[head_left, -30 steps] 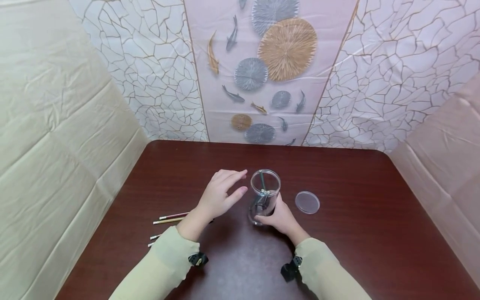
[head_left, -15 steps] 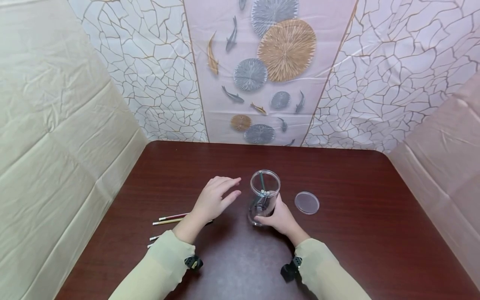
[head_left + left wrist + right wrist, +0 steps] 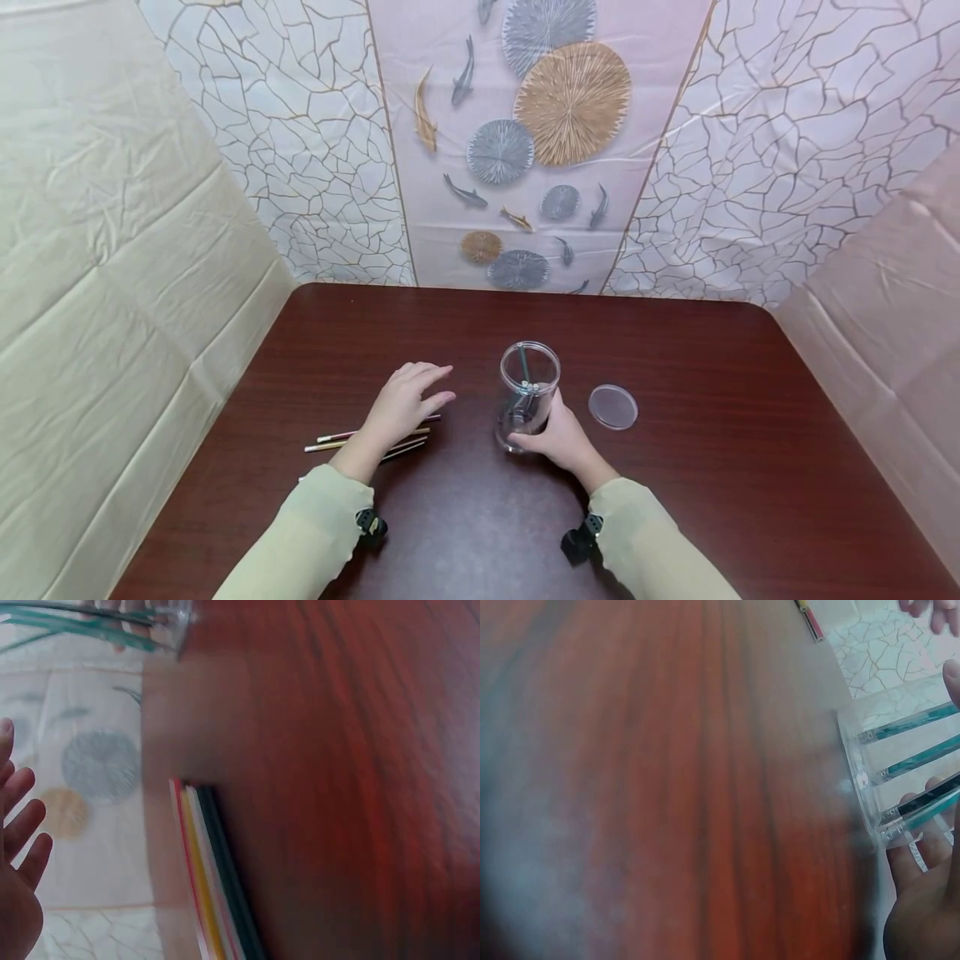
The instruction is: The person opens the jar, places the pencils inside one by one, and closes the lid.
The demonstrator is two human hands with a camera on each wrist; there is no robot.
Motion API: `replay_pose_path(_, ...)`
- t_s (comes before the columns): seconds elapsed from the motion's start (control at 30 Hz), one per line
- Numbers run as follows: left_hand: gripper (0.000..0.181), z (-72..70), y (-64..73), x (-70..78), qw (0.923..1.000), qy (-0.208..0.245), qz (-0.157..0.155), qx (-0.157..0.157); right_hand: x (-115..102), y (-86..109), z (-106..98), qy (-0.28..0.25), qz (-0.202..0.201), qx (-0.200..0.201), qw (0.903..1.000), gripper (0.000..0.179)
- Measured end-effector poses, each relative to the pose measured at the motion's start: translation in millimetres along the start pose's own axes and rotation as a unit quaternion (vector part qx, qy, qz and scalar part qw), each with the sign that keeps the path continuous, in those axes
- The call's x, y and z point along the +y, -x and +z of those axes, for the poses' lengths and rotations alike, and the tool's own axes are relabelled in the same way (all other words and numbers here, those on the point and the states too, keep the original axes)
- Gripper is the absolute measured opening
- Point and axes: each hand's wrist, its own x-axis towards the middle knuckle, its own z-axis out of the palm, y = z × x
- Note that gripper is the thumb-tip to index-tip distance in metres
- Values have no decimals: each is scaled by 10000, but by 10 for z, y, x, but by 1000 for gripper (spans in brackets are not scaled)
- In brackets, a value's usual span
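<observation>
A clear jar (image 3: 516, 421) stands upright near the middle of the table, uncovered. Several green and dark pencils (image 3: 922, 757) lean inside it. My right hand (image 3: 564, 437) grips the jar low on its right side, fingers behind and thumb in front. To the left, my left hand (image 3: 397, 410) hovers with relaxed fingers spread and holds nothing. Beneath it lie several loose pencils (image 3: 206, 877), red, yellow, whitish and dark green, side by side on the tabletop. The left hand and wrist hide part of them in the head view.
A round clear lid (image 3: 613, 407) lies flat on the table to the right of the jar. The dark red-brown table (image 3: 690, 358) ends at a patterned cloth backdrop (image 3: 330, 167), with plain cloth at both sides.
My left hand has moved left and slightly nearer, away from the jar and over the loose pencils. The right hand and the jar stay in place.
</observation>
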Motion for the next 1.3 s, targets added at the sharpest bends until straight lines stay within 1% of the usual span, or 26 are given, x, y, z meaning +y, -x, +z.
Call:
replay_pose_path(0.07, 39, 10, 41, -60, 9998, -31, -167, -101, -2, 1, 4, 10, -3, -23, 10000, 84)
replay_pose_path(0.17, 40, 27, 100, -132, 9993, -1, -335, -184, -11, 3, 7, 10, 25, -37, 10000, 81)
replay_pose_path(0.27, 41, 41, 154, -191, 9982, 49, -491, -355, -19, 5, 8, -16, 39, -42, 10000, 78)
replay_pose_path(0.33, 43, 57, 195, -235, 9965, 50, -618, -553, -19, 2, 9, -22, 43, -49, 10000, 77)
replay_pose_path(0.43, 47, 81, 266, -304, 9928, -27, -754, -931, -16, -1, 10, -26, 12, -89, 10000, 76)
replay_pose_path(0.5, 49, 98, 312, -350, 9904, -78, -788, -1131, -16, -2, 10, -34, 4, -85, 10000, 76)
replay_pose_path(0.57, 50, 116, 352, -390, 9891, -81, -791, -1241, -16, -5, 10, -29, 22, -80, 10000, 76)
replay_pose_path(0.73, 51, 155, 427, -456, 9881, 120, -933, -1218, -28, -2, 4, 52, 75, -74, 9999, 73)
replay_pose_path(0.77, 51, 163, 439, -463, 9879, 151, -973, -1201, -92, 10, -9, 56, 104, -105, 9999, 71)
replay_pose_path(0.83, 50, 177, 461, -475, 9877, 189, -1045, -1150, -97, 10, -9, 56, 113, -132, 9998, 70)
replay_pose_path(0.93, 48, 205, 474, -486, 9888, 174, -1052, -1047, -91, 2, -11, 92, 129, -134, 9998, 71)
replay_pose_path(0.97, 46, 216, 475, -491, 9890, 165, -1053, -1023, -90, -1, -12, 97, 131, -143, 9998, 72)
replay_pose_path(1.0, 44, 222, 476, -493, 9893, 162, -1050, -1004, -26, -14, -3, 118, 97, -119, 9998, 73)
replay_pose_path(1.3, 24, 258, 486, -511, 9894, 143, -1003, -1039, -1, -5, 21, 239, 67, -72, 9997, 76)
